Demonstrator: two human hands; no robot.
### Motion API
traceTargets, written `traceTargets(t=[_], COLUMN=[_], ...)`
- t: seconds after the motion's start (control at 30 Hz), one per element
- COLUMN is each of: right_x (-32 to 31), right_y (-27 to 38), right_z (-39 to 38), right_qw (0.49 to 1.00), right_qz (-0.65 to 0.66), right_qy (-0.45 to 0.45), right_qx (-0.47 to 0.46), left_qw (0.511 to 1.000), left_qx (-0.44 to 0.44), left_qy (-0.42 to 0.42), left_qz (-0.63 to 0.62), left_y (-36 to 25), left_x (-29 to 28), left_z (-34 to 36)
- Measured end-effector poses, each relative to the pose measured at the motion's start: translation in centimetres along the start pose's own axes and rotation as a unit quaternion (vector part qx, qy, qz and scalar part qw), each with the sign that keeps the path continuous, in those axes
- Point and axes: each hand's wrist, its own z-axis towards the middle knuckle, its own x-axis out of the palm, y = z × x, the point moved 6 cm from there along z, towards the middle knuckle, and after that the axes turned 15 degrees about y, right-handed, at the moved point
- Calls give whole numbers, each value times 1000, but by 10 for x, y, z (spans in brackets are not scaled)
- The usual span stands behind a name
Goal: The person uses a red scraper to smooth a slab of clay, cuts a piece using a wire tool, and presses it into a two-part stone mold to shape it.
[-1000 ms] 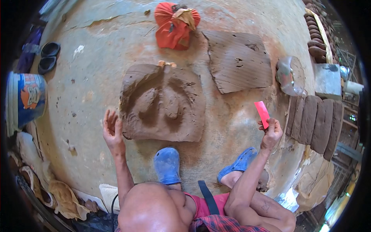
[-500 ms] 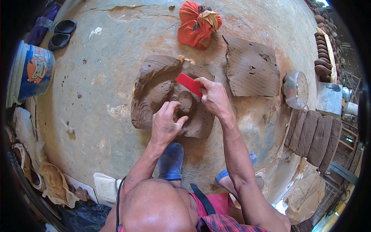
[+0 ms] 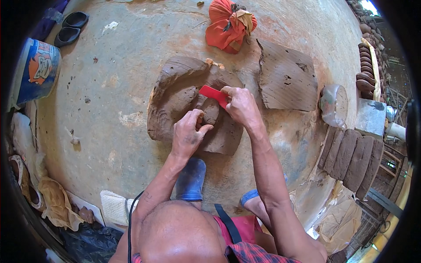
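Note:
A large block of wet brown clay [image 3: 173, 111] with a hollowed, curved trough lies on the floor in front of me. A smaller rounded clay lump [image 3: 211, 113] sits at its middle. My left hand [image 3: 187, 132] has curled fingers and a thumb around the near end of this lump. Just right of it, my right hand [image 3: 242, 107] grips a flat red scraper [image 3: 212, 93], which points left over the lump's far end. Whether the scraper touches the clay is hard to see.
Beyond the block is a tied orange cloth bundle [image 3: 226, 28]; a flat clay slab [image 3: 287, 79] lies right of it. Farther right are a round container [image 3: 334, 105] and thick clay strips [image 3: 353, 155]. A blue bucket [image 3: 44, 72] and dark sandals [image 3: 71, 28] are at left.
The left thumb and fingers have drawn slightly closer together at the lump. The red scraper has tilted a little flatter. The whole view has shifted slightly.

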Motion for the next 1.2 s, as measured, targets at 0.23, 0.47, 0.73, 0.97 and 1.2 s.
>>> traceTargets(t=[0.23, 0.47, 0.73, 0.97, 1.2], right_x=[8, 29, 31, 16, 29], right_y=[-3, 15, 36, 23, 35], right_z=[-1, -38, -73, -26, 17], right_qw=[998, 998, 995, 985, 994], right_qz=[32, -30, 66, 133, 80], right_qy=[53, 55, 55, -105, -75], right_qx=[22, 13, -40, -6, 23], left_qw=[1000, 997, 981, 973, 1000], left_qx=[11, -2, 85, 13, -17], left_qy=[-13, -17, 31, -110, 3], left_qz=[-19, -73, -172, -203, -6], left_y=[7, 11, 18, 16, 3], left_x=[-1, 3, -17, -81, -87], left_z=[-3, -6, -12, -20, -6])
